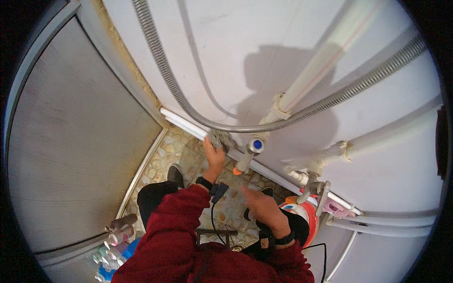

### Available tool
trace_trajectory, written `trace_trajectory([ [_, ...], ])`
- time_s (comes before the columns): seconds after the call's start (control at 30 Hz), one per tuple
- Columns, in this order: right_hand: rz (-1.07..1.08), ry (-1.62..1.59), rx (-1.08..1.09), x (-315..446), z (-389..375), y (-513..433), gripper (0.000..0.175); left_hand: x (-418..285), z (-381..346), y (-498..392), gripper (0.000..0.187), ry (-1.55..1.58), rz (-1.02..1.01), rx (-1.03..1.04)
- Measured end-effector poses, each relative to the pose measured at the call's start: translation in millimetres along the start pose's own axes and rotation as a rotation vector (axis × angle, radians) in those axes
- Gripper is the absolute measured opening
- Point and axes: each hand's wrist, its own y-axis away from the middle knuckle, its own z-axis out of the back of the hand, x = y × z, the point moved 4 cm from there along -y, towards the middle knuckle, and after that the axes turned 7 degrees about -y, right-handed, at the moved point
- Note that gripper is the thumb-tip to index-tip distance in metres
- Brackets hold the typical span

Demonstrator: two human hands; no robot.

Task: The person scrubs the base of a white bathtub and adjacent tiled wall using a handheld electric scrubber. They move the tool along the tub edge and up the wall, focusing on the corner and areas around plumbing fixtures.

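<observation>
My left hand (214, 157) grips a grey, crumpled cloth (220, 137) against the white pipes (189, 126) running along the foot of the wall. Just right of the cloth is a tap with a blue-marked cap (257, 144) and an orange spout tip (237, 171). My right hand (266, 208) is over my right leg, below that tap, slightly blurred. Nothing shows in it, but how far its fingers are closed is unclear. Both wrists wear black bands, and a small black device (220, 192) with a cable sits at the left one.
A flexible metal hose (226, 128) loops across the wall above the cloth. Another tap (313, 185) stands over a red and white bucket (311, 221). Pink items (336, 208) lie beside it. At left are a grey door panel (81, 134) and several bottles (113, 253). Patterned tiles (193, 159) cover the floor.
</observation>
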Motion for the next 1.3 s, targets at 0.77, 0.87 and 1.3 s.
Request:
trace_trajectory([
  [0.77, -0.105, -0.049, 0.03, 18, 1, -11, 0.054, -168, 52, -75, 0.054, 0.096, -0.427, -0.183],
  [0.87, -0.208, -0.044, 0.118, 9, -3, -10, 0.054, -137, 36, -79, 0.062, 0.048, -0.4, -0.235],
  [1.3, -0.213, -0.069, 0.085, 14, 3, -13, 0.054, -10, 24, -77, 0.054, 0.036, -0.142, -0.219],
])
